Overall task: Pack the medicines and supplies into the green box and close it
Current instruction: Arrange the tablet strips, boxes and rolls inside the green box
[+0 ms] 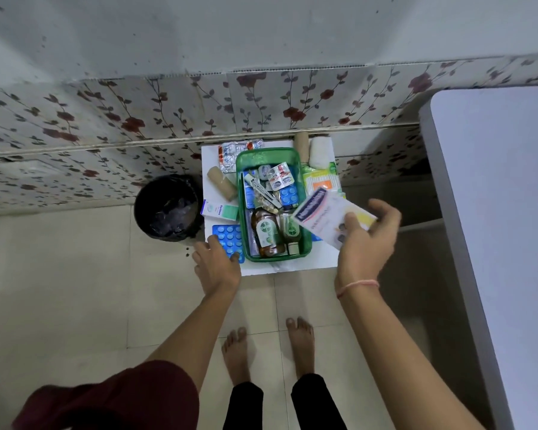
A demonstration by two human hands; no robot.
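The open green box [305,243] stands on a small white table [292,268], holding two brown bottles [266,232], tubes and blister strips. My right hand [365,240] grips a white packet with a dark blue band [323,212] above the box's right edge. My left hand [216,263] rests its fingers on a blue blister strip [227,235] lying left of the box. A white-and-green carton [219,210] and a beige bandage roll [221,183] lie further left. No lid is visible.
A black-lined bin [168,207] stands on the floor left of the table. Behind and right of the box lie a silver blister strip [230,155], another beige roll [302,145], a white roll [320,153] and a green-white pack [322,181]. A pale surface [494,212] fills the right.
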